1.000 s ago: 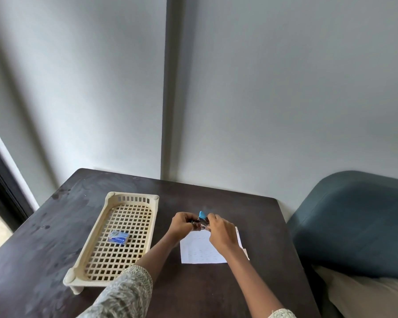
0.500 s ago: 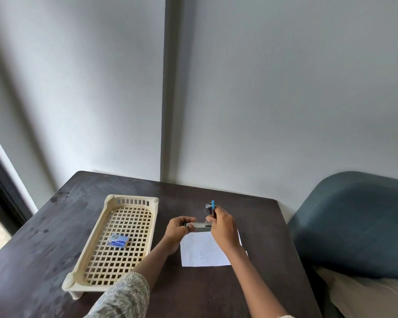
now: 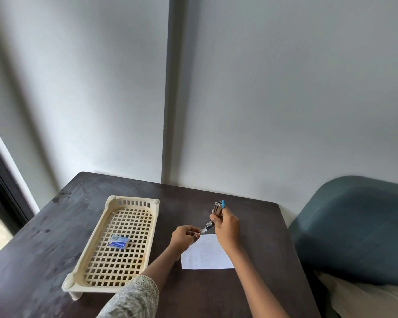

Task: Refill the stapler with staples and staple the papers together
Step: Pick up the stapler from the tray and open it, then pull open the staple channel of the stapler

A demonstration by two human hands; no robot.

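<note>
A small stapler (image 3: 218,208) with a blue top is held above the dark table, hinged wide open. My right hand (image 3: 226,228) grips its raised blue upper arm. My left hand (image 3: 184,236) pinches the end of the metal lower part, which points down and to the left. White sheets of paper (image 3: 206,254) lie flat on the table just under both hands. A small blue box of staples (image 3: 118,242) rests in the cream lattice tray (image 3: 133,199) to the left.
The dark wooden table (image 3: 55,226) stands in a corner against grey walls. A blue-grey upholstered seat (image 3: 354,226) sits close beyond the table's right edge. A dark window frame (image 3: 0,187) runs along the left.
The stapler went from closed between both hands to swung wide open. My right hand lifted the blue top upward while my left kept hold of the metal base.
</note>
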